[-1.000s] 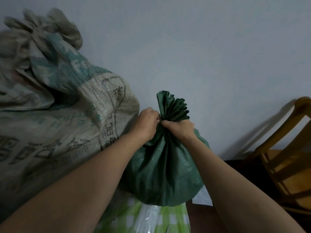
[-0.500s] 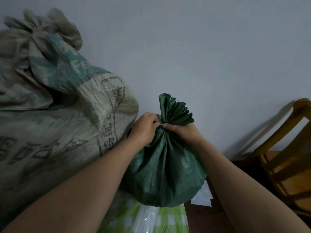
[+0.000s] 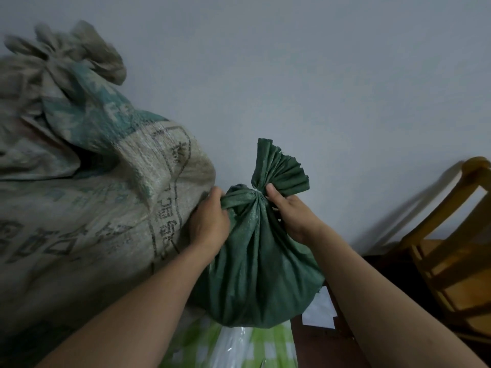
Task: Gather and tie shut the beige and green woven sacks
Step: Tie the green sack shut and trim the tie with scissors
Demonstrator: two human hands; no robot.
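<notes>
The big beige sack (image 3: pixel 93 208) is lying at the left against the wall as a second ago, its top (image 3: pixel 66 57) already bunched and closed, so I judge that half of the task is finished. The green sack (image 3: pixel 255 274) is standing just beside it, on a green-and-white checked bag (image 3: pixel 239 346), and here the change is happening. The two hands, which were pressing together at the neck a second ago, are now parting. The left hand (image 3: pixel 210 221) is curling its fingers around a twisted fold of the sack and seems to be pulling it to the left. The right hand (image 3: pixel 289 211) is pinching the neck just under the fanned mouth (image 3: pixel 279 171). To me this is looking like a tightening of the tie, but the knot itself is too hidden to confirm. The beige sack is showing a coarse, stiff weave with faded print and teal patches. The green one is showing a finer weave with a slight shine, a round full belly, and a mouth pleating into sharp folds with a frayed edge.
</notes>
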